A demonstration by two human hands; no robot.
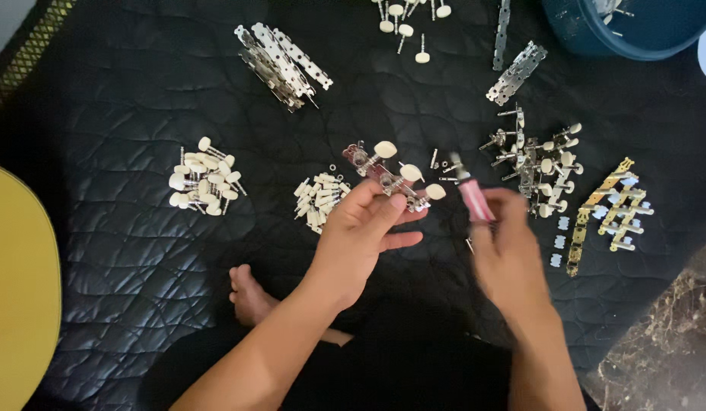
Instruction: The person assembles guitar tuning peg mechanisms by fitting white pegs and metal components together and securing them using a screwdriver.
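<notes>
From the head camera, looking down, a person sits on a black quilted mat (140,251). One bare foot (250,293) sticks out near the middle, just below the hands.

The left hand (360,236) is half closed. Its fingers and thumb pinch a metal strip with three pegs (391,175) on it. Each peg has a cream knob on its end. The strip is held up just above the mat, tilted, with the knobs pointing up and to the right.

The right hand (509,243) is closed around a small screwdriver with a pink handle (471,194). The hand looks blurry. The metal tip of the screwdriver points up and left, close to the right end of the strip. I cannot tell if the tip is touching the strip.

Just left of the strip lies a small heap of white rollers (319,199). Farther left is a pile of loose pegs with cream knobs (204,179). Above them, near the top of the mat, is a stack of plain metal plates with holes (281,65). More cream-knob pegs (410,19) lie at the top edge.

To the right of the hands is a pile of finished silver strips (536,164). Next to that, farther right, are gold strips (608,209) with a few small white bits beside them. A few silver plates (513,68) lie above the pile. A blue tub (635,34) sits in the top right corner. A yellow round thing (18,289) shows at the left edge.
</notes>
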